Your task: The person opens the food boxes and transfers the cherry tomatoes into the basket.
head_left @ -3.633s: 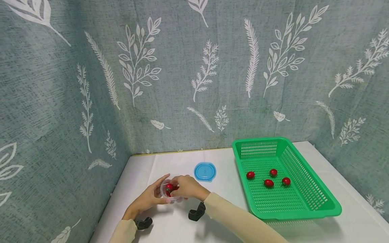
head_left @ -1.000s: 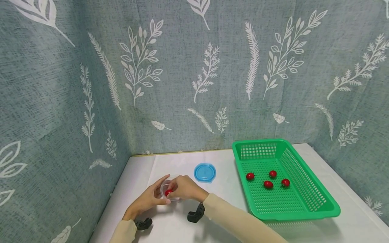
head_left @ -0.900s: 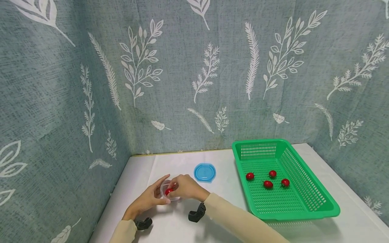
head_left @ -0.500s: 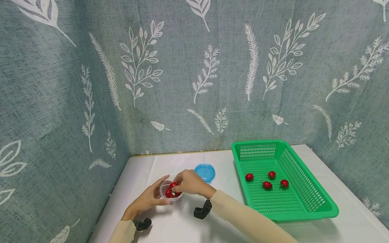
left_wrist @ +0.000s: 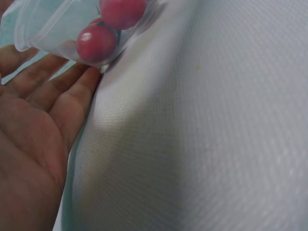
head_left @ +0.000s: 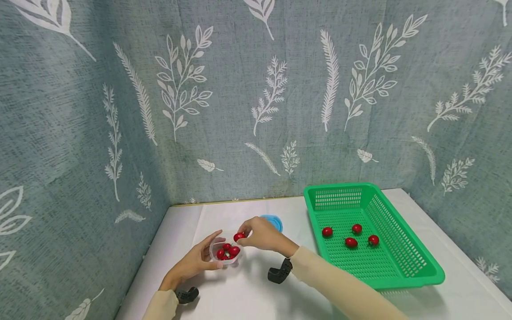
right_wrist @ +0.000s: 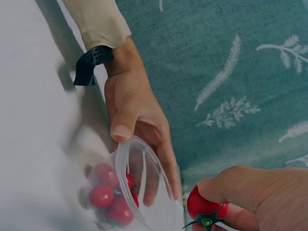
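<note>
I'm watching the left hand (head_left: 195,259) curving round a clear plastic tub (head_left: 216,246) that's holding several cherry tomatoes (head_left: 234,251). Just beside its rim, another cherry tomato (head_left: 239,237) is being pinched by the right hand (head_left: 260,234). Past that, a blue lid (head_left: 274,220) is lying on the surface (head_left: 240,293); a green basket (head_left: 372,262) is holding four more tomatoes (head_left: 351,242).

**Dressed in Cream and Black**

The person wears plain cream fabric on both arms. The left sleeve (head_left: 161,306) and the right sleeve (head_left: 340,282) are long, reaching almost to the wrists, and the left one creases softly near its end. The left wrist mount (head_left: 187,295) and right wrist mount (head_left: 279,272) are black and bent, the left dotted with small holes. The left hand (head_left: 194,261) and right hand (head_left: 259,234) are bare.
</note>
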A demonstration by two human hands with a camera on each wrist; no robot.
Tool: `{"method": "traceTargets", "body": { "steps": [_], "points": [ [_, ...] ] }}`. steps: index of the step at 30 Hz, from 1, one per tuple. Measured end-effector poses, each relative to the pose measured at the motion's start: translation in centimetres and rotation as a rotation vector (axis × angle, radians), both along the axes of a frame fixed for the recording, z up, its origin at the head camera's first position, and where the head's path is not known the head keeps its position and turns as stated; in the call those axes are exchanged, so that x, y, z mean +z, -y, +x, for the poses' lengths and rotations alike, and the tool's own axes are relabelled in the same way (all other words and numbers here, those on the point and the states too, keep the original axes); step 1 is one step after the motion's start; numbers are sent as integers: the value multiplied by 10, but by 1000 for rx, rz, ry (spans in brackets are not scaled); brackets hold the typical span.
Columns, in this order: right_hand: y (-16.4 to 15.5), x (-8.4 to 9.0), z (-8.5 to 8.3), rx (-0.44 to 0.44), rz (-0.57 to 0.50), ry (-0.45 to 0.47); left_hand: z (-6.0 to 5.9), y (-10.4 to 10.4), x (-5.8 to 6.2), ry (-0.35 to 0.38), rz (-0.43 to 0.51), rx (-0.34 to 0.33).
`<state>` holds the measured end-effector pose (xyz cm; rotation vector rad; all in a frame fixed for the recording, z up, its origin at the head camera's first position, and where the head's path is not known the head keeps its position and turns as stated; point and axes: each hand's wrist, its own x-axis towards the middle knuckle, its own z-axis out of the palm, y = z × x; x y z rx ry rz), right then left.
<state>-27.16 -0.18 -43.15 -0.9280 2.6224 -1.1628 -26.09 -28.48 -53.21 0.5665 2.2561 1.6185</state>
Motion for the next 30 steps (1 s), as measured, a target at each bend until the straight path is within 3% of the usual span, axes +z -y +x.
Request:
{"method": "traceTargets", "body": {
  "steps": [9, 30],
  "points": [
    [-25, 5, 0, -51, 43, -73, 0, 0, -1, 1, 10, -1],
    [-95, 11, 1, -149, -4, -104, -1, 2, -1, 3, 54, -28]
  ]
}}
